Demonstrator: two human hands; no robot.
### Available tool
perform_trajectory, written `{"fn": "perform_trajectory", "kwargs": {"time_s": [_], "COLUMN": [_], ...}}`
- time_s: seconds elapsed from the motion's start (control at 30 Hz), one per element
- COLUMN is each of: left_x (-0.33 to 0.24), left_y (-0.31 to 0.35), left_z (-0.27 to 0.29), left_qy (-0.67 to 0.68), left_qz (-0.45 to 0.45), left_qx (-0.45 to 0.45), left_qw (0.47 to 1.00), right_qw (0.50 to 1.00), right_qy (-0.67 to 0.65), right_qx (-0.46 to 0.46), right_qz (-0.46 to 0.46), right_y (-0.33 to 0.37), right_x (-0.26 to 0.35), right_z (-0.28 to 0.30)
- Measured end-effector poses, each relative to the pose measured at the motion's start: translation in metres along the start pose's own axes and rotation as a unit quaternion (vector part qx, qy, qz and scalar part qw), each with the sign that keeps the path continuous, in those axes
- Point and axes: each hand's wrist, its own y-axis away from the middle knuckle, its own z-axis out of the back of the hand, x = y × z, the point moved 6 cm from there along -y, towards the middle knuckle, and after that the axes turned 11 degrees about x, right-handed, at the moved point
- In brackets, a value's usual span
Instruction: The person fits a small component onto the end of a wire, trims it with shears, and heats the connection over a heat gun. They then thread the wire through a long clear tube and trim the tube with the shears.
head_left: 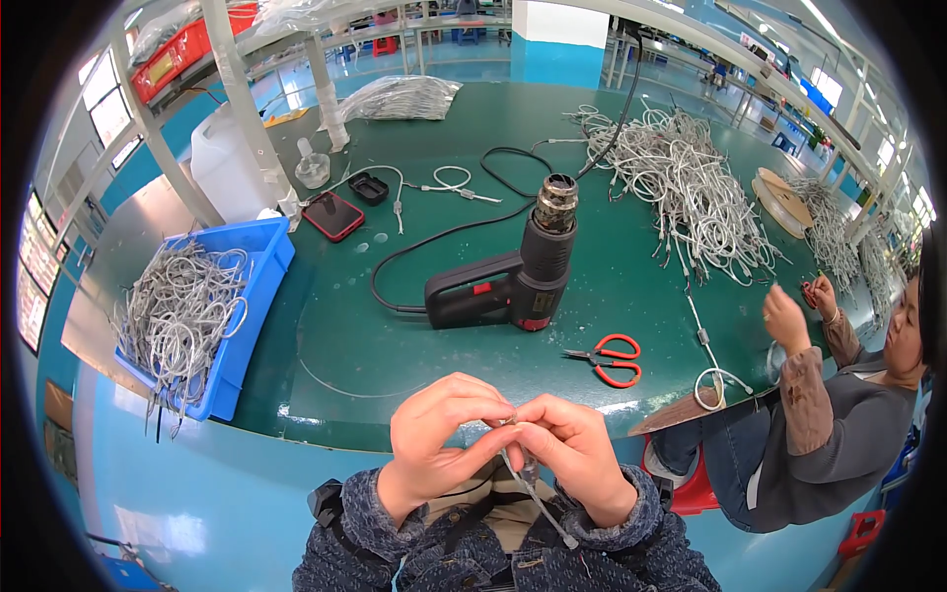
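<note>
Just past the table's front edge, my left hand (444, 434) and my right hand (572, 454) meet with fingertips pinched on a thin grey cable (546, 515). Its loose end hangs down between my wrists, and the part between my fingers is mostly hidden. A black heat gun (546, 259) stands beyond my hands with its metal nozzle pointing up and its handle to the left. Scissors with red handles (617, 361) lie to the right of the heat gun. Left of my hands, a thin pale strand (330, 385) curves across the green tabletop (395, 345).
A blue bin (271, 286) of grey cables stands at the left. Near it lie a red-edged phone (333, 216) and a small black tray (368, 187). A large cable pile (681, 187) and a spool (782, 202) occupy the right, where a co-worker (838, 414) sits.
</note>
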Motion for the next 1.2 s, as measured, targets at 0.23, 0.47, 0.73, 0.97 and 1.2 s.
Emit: {"fn": "perform_trajectory", "kwargs": {"time_s": [0.23,0.47,0.73,0.97,1.2], "left_x": [-0.001,0.003,0.002,-0.015,-0.013], "left_y": [-0.001,0.0,-0.006,-0.011,0.0], "left_z": [-0.002,0.0,0.004,0.003,-0.006], "left_qy": [-0.004,0.065,-0.008,-0.153,-0.081], "left_qz": [-0.019,0.085,0.111,0.053,0.091], "left_qx": [-0.001,-0.024,-0.011,-0.013,-0.063], "left_qw": [1.0,0.994,0.994,0.987,0.991], "right_qw": [1.0,0.997,0.998,0.99,0.987], "right_qy": [0.026,0.056,0.004,-0.086,-0.074], "right_qx": [-0.009,-0.035,-0.054,-0.055,-0.07], "right_qz": [-0.003,0.048,0.044,0.093,0.124], "right_y": [-0.001,-0.004,-0.011,-0.016,-0.015], "right_x": [0.002,0.002,-0.015,-0.024,-0.016], "right_z": [0.002,0.004,0.012,0.013,0.01]}}
